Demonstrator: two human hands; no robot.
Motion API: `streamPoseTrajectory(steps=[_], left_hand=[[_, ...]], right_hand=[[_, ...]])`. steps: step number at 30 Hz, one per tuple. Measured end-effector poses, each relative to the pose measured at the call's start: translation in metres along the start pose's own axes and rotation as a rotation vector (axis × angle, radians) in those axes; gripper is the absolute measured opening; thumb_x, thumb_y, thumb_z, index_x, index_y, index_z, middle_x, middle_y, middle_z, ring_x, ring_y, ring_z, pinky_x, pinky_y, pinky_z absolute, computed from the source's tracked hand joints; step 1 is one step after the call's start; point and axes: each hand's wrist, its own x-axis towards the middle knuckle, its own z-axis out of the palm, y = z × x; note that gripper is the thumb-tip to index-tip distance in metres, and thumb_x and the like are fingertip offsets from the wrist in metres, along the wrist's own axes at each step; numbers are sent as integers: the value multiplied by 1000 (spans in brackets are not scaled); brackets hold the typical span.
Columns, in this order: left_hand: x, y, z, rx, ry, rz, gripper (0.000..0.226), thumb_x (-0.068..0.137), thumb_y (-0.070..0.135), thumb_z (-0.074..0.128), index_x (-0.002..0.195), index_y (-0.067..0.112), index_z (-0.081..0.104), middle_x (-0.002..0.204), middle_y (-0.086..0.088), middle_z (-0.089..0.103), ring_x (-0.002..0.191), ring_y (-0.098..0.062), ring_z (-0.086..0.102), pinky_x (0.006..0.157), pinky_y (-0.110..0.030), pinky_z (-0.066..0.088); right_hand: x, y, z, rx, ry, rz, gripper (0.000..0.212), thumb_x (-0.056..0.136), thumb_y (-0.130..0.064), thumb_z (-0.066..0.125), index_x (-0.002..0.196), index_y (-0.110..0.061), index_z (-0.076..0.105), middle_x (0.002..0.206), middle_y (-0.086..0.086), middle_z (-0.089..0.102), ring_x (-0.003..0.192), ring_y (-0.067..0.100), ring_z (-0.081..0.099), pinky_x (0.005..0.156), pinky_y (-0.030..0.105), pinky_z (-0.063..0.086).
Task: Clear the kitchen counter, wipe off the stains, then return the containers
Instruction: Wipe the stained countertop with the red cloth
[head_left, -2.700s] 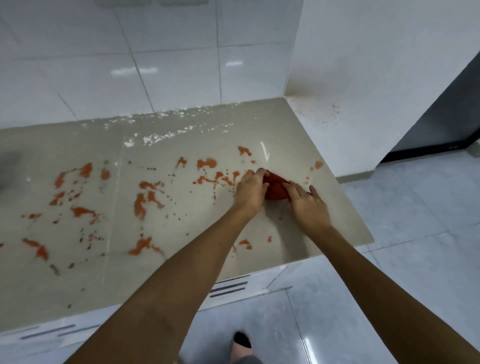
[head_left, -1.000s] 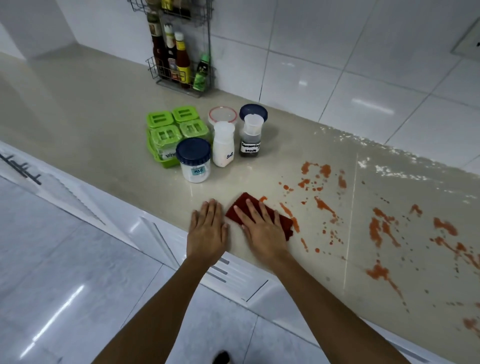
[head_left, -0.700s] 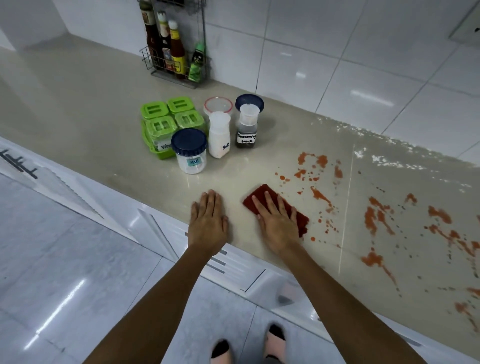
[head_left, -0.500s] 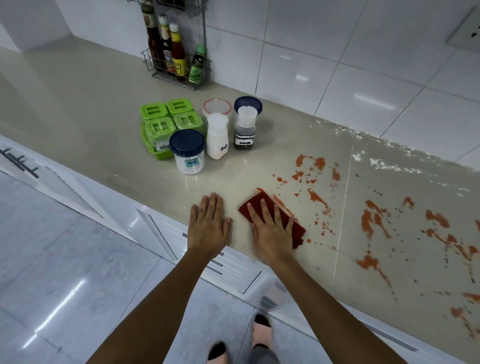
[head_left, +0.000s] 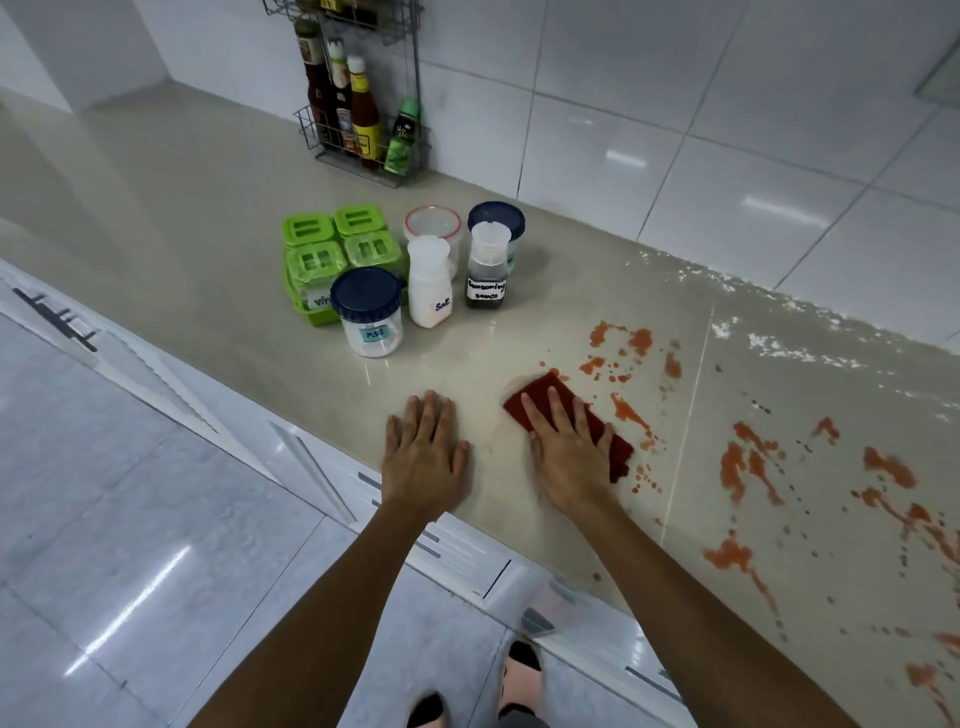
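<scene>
Together we had both hands down on the beige counter (head_left: 208, 218) near its front edge: our left hand (head_left: 425, 462) lay flat and open on bare stone, holding nothing, and just beside it our right hand (head_left: 569, 457) pressed flat, fingers spread, on the dark red cloth (head_left: 618, 452), pinning it rather than gripping it. That cloth sat at the near side of the orange-red stains (head_left: 748, 462), which spattered from beside it out toward the counter's right end and down to its front edge. White specks (head_left: 769, 340) lay scattered along the back edge at the right. Toward the back of the counter, well apart from our hands, the containers stood in a tight cluster: a green four-lidded set (head_left: 332, 244), a blue-lidded jar marked MSG (head_left: 368, 319), a white bottle marked Salt (head_left: 429, 283), a dark seasoning sauce bottle (head_left: 487, 270), a clear tub with a red-rimmed lid (head_left: 432, 226) and another blue-lidded jar (head_left: 497, 218) behind. At the back edge a wire rack (head_left: 363, 150) of sauce bottles stood against the glossy white tiled wall (head_left: 727, 130). White drawer fronts (head_left: 311, 467) ran below the front edge, and pale polished floor tiles (head_left: 130, 545) lay beneath, with our slippered feet (head_left: 519, 675) at the bottom.
</scene>
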Motion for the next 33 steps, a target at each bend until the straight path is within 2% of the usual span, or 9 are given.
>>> streamPoseTrajectory(steps=[4, 9, 14, 19, 23, 27, 30, 33], left_hand=[[2, 2, 4, 3, 26, -19, 77, 81, 48, -6, 151, 17, 5, 159, -4, -1, 146, -22, -7, 115, -41, -9], [2, 3, 5, 27, 21, -16, 74, 83, 48, -5, 150, 18, 1, 159, -3, -4, 145, -20, -11, 114, -40, -11], [3, 3, 6, 37, 17, -16, 71, 86, 48, -2, 150, 19, -1, 158, -3, -6, 144, -20, -13, 115, -40, -11], [6, -2, 7, 34, 17, 10, 73, 84, 50, -4, 151, 20, 2, 159, -2, -3, 145, -20, -10, 115, -39, -10], [5, -7, 5, 33, 55, 36, 71, 86, 46, -2, 151, 20, 11, 158, -1, 6, 146, -21, -2, 114, -39, -8], [7, -10, 6, 58, 66, 48, 68, 88, 46, 3, 150, 20, 14, 158, -5, 8, 146, -23, 0, 115, -42, -4], [7, -11, 7, 61, 57, 29, 68, 88, 46, 3, 150, 22, 13, 158, -4, 7, 146, -23, 0, 116, -42, -1], [7, -15, 5, 44, 36, 51, 68, 87, 47, 3, 150, 24, 13, 158, -2, 8, 146, -23, 2, 116, -42, 1]], right_hand=[[-14, -14, 8, -28, 6, -48, 53, 102, -38, 21, 147, -42, -5, 160, -3, -6, 146, 28, -6, 111, 62, 3], [15, -22, 2, 4, 8, -126, 50, 101, -39, 21, 147, -44, 2, 160, -5, -2, 146, 27, -5, 111, 62, 3], [40, 1, -8, 26, 2, -53, 50, 101, -37, 22, 148, -43, 5, 160, -5, -2, 146, 25, -4, 113, 62, 4], [13, 9, 2, 37, 31, 14, 50, 101, -38, 22, 148, -43, 4, 160, -4, -2, 146, 25, -4, 113, 62, 3], [-6, -13, 8, 15, 9, -46, 52, 101, -39, 24, 147, -43, 1, 160, -4, -4, 146, 27, -5, 111, 62, 4], [25, -25, 2, 24, 2, -117, 51, 100, -38, 24, 148, -43, 5, 160, -4, -1, 146, 27, -2, 113, 59, 5], [51, -13, -7, 18, -20, -89, 50, 100, -39, 22, 148, -43, 7, 160, -5, 0, 146, 25, -1, 115, 57, 7], [53, 4, -13, -7, -18, -34, 50, 99, -42, 23, 147, -43, 11, 160, -6, 5, 145, 25, 6, 113, 53, 16]])
